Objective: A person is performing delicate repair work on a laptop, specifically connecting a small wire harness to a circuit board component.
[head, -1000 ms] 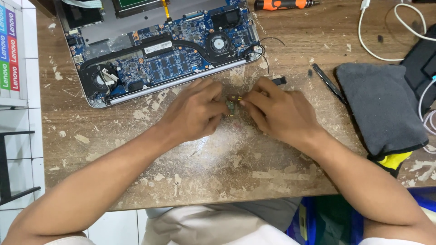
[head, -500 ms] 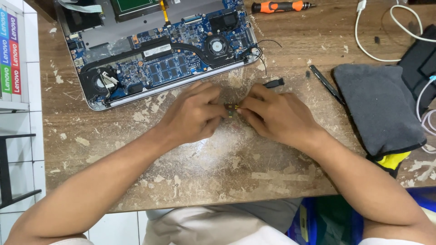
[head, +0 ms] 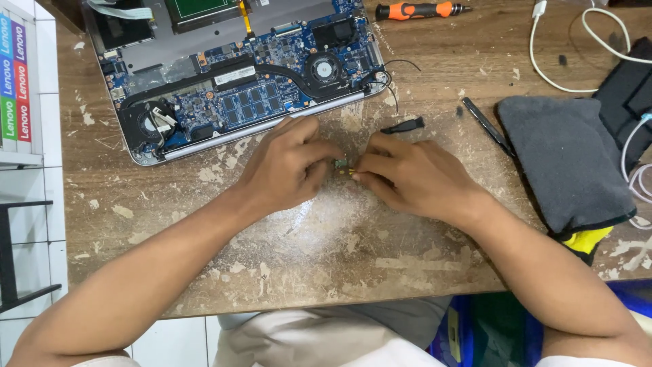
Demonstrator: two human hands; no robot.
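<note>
My left hand [head: 288,166] and my right hand [head: 411,178] meet fingertip to fingertip over a worn wooden table [head: 305,258]. Between them they pinch a tiny green circuit part with gold pins [head: 341,165]; most of it is hidden by the fingers. Just beyond the hands lies an opened laptop [head: 238,75] with its blue board, two fans and memory chips exposed. A small black plug on a thin wire [head: 404,125] lies next to my right hand's knuckles.
An orange-handled screwdriver [head: 414,9] lies at the far edge. A black pen-like tool [head: 485,126] and a grey cloth pouch [head: 567,160] sit to the right, with white cables [head: 564,61] behind them. A white shelf unit [head: 24,102] stands at the left.
Both hands stay pressed together on the small part, with only slight finger shifts. The view has drifted a little.
</note>
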